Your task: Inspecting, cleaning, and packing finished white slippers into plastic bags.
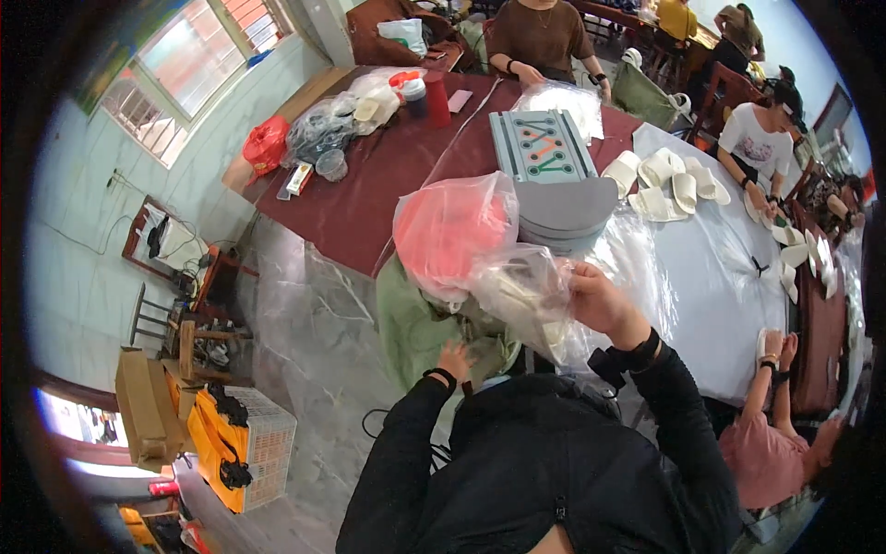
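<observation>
My right hand [604,300] pinches the edge of a clear plastic bag [526,286], which hangs crumpled in front of me with something pale inside. Lower down, my left hand [451,363] rests against a green cloth sack [406,337], its fingers apart as far as they show. Beside the clear bag, a pinkish-red rounded item [452,231] sits in its own plastic bag at the table's edge. Just beyond my right hand lies a stack of grey curved-brim pieces [568,208], against a grey-green patterned box [544,148].
Cream slipper-shaped pieces [678,180] lie on the grey table part [720,268] at right. A red tumbler [436,102] and a red plastic bag [266,143] stand on the maroon table [369,203]. Across it is a person in brown [540,42]. A crate [268,448] stands lower left.
</observation>
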Motion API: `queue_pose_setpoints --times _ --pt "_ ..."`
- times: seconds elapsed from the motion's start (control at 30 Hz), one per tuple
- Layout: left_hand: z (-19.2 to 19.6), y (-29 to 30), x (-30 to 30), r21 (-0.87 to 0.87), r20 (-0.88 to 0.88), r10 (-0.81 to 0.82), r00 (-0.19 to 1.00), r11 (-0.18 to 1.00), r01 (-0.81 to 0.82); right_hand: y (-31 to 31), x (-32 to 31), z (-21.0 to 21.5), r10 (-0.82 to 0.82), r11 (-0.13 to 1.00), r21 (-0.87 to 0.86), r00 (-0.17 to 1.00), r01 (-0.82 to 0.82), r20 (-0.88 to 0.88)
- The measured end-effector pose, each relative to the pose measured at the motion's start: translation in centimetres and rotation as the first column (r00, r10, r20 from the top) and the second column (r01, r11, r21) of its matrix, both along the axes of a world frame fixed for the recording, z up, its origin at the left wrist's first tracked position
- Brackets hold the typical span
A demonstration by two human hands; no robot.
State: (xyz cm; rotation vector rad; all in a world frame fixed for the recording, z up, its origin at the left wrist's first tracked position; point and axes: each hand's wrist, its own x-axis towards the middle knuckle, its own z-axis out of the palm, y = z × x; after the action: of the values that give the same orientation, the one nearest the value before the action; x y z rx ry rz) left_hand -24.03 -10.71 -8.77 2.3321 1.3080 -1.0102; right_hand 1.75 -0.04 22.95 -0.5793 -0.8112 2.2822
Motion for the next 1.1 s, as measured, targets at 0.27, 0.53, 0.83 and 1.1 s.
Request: queue_pose_setpoints --times 0.27,0.53,0.83,1.1 --pt "2.4 1.0 1.0 0.064 0.314 0.291 0.904 0.943 -0.326 1.3 0.1 -0.2 -0.01 0.997 0.078 1.0 0.009 0.019" --pt "1.4 1.1 3.5 0.015 0.357 0.257 0.898 0.96 -0.28 1.2 3.9 -1.2 -0.079 0.991 0.112 0.99 0.066 0.117" --pt "3.9 3.8 7.9 -0.151 0.356 0.254 0.9 0.965 -0.213 2.2 4.4 -1.6 0.011 0.99 0.138 1.0 -0.012 0.007" --pt "-1.0 -0.8 8.0 -0.303 0.63 0.625 0.461 0.744 -0.595 2.5 -5.6 -2.6 0.42 0.899 -0.105 0.905 -0.425 -0.065"
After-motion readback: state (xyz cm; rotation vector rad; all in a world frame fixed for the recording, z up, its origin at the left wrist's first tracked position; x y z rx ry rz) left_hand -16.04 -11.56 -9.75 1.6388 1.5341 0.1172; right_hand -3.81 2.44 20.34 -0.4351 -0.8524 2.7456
